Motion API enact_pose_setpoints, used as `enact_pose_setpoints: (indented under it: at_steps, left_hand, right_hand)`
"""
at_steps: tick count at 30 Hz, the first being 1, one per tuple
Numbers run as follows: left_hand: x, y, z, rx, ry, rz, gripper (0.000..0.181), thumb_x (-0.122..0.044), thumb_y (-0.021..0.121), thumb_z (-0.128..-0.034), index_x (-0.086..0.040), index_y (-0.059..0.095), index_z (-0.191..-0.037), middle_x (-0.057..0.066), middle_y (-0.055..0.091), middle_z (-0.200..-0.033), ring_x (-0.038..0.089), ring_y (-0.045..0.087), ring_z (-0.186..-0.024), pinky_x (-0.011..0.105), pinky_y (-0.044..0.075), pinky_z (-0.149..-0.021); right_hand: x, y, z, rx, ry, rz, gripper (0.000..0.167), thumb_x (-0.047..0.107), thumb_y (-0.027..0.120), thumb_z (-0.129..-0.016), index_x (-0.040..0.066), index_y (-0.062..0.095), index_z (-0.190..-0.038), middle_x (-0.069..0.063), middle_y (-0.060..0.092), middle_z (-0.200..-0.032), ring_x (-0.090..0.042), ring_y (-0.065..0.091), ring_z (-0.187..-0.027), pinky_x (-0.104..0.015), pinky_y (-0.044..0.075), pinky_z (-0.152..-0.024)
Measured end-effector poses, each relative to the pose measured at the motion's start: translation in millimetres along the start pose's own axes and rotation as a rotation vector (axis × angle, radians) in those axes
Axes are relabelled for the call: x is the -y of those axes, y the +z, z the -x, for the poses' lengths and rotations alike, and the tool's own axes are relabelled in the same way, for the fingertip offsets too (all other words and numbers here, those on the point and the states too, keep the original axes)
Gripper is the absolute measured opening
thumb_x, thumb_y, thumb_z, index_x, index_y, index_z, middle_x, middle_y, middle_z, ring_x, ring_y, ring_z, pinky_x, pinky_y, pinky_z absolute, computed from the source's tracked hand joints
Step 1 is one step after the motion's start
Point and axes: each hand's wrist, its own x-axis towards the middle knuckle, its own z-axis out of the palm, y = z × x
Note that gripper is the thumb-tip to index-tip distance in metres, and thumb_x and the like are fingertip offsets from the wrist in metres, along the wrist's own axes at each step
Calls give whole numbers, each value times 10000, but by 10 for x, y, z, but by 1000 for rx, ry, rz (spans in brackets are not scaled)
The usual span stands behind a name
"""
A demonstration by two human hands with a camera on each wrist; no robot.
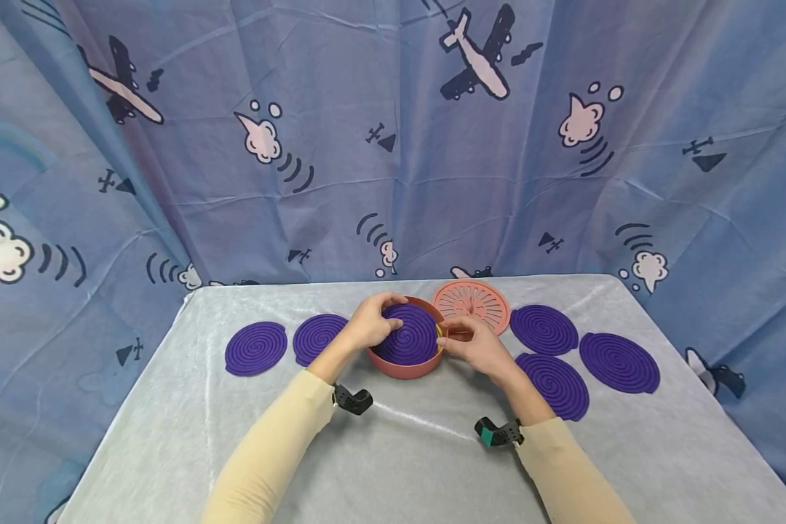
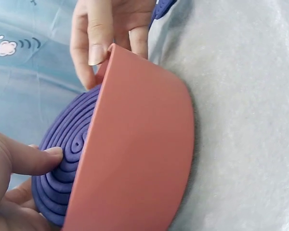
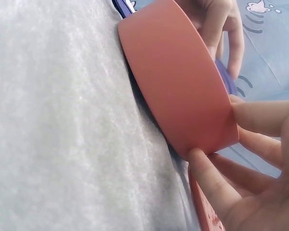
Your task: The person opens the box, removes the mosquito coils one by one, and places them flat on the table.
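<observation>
A purple spiral mosquito coil (image 1: 406, 335) lies tilted in the mouth of a round orange-red mosquito coil box (image 1: 404, 371). My left hand (image 1: 368, 322) holds this coil at its upper left edge, the thumb lying on the spiral face. In the left wrist view, part of the coil (image 2: 62, 159) stands out above the box wall (image 2: 135, 144). At the box's right rim is my right hand (image 1: 474, 345), gripping it with thumb and fingers. A small yellow piece (image 1: 440, 338) shows inside, beside the right fingertips. What lies under the coil is hidden.
The slotted orange lid (image 1: 474, 302) lies behind and right of the box. Two more purple coils, one far left (image 1: 256, 348) and one nearer (image 1: 314, 336), flank it. Several lie right, including one outermost (image 1: 619, 362). A patterned curtain (image 1: 393, 145) hangs behind the grey-covered table (image 1: 393, 451).
</observation>
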Motion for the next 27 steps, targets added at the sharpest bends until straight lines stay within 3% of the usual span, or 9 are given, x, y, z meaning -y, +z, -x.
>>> enact_pose_setpoints:
  at_steps: [15, 27]
  left_hand:
    - [-205, -338, 101, -86, 40, 10, 373, -35, 722, -922, -124, 667, -1280, 120, 684, -1233, 284, 643, -1035, 459, 535, -945]
    - [-220, -632, 295, -121, 90, 41, 387, -15, 729, -892, -88, 676, -1268, 128, 702, -1193, 268, 666, -941, 434, 542, -910]
  right_hand:
    - [-22, 10, -28, -19, 1, 27, 399, 130, 760, -924, -27, 638, -1270, -194, 634, -1221, -310, 641, -1091, -283, 557, -857]
    - [-20, 13, -25, -6, -19, 9, 402, 107, 752, -927, -58, 633, -1274, -244, 639, -1256, -333, 643, -1111, -242, 554, -855]
